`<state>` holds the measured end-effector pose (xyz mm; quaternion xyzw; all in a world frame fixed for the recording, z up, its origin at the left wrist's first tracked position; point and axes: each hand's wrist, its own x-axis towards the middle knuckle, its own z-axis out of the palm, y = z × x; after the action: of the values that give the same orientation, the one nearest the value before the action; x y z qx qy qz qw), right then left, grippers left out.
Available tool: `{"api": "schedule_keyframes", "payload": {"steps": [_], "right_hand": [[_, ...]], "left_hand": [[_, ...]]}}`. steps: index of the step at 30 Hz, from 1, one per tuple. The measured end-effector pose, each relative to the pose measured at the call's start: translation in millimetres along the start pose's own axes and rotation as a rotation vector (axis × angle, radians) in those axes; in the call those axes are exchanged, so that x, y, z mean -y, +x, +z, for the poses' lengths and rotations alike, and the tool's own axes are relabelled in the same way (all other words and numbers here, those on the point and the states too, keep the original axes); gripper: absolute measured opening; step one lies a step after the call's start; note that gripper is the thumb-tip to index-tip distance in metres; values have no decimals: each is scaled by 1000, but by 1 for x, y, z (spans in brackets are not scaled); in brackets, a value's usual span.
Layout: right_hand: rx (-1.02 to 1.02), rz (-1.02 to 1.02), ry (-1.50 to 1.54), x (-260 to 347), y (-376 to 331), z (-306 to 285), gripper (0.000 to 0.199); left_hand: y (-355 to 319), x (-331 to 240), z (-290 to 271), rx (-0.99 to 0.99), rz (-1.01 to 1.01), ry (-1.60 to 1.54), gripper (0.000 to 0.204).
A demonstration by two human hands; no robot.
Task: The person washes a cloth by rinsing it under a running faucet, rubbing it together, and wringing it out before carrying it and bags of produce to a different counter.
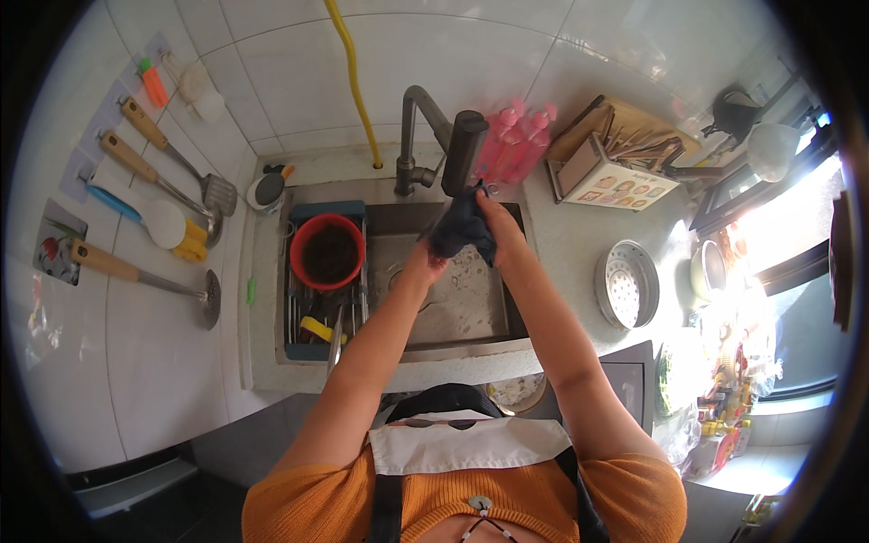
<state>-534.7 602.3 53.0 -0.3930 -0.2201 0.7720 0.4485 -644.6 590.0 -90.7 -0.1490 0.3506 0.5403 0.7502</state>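
Both my hands grip a dark, wet-looking cloth (463,230) just under the head of the grey faucet (467,149), above the steel sink (462,312). My left hand (429,261) closes on the cloth's lower left side. Higher up on its right side, my right hand (500,226) has its fingers around it; the cloth hides part of them. Drops and bits dot the sink floor below. Left of my hands, a red bowl (298,262) with something dark inside rests on a blue-edged rack (294,335) across the sink.
Pink pump bottles (520,149) stand behind the sink, beside a utensil holder (618,176). A round perforated metal steamer (626,284) sits on the right counter. Wooden-handled utensils (136,158) hang on the left wall. A yellow-handled tool (317,329) lies in the rack.
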Motion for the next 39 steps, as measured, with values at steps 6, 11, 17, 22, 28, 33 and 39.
{"api": "schedule_keyframes", "payload": {"steps": [6,11,17,22,28,33,39], "right_hand": [[106,24,55,13,11,-55,28],[104,58,208,-1,17,-42,35],[257,40,79,5,25,-47,33],[116,44,168,0,26,-39,33],[297,120,331,-19,25,-28,32],[248,84,384,-23,2,-11,33],[115,74,223,-7,17,-38,30]], "left_hand": [[20,-19,-40,22,12,13,10],[15,9,-50,-204,153,168,9],[0,27,-57,-261,205,252,20],[9,27,-86,-316,119,451,23],[24,21,-73,-247,-81,361,39],[-57,2,29,160,17,198,49],[-15,-16,17,61,185,340,38]]}}
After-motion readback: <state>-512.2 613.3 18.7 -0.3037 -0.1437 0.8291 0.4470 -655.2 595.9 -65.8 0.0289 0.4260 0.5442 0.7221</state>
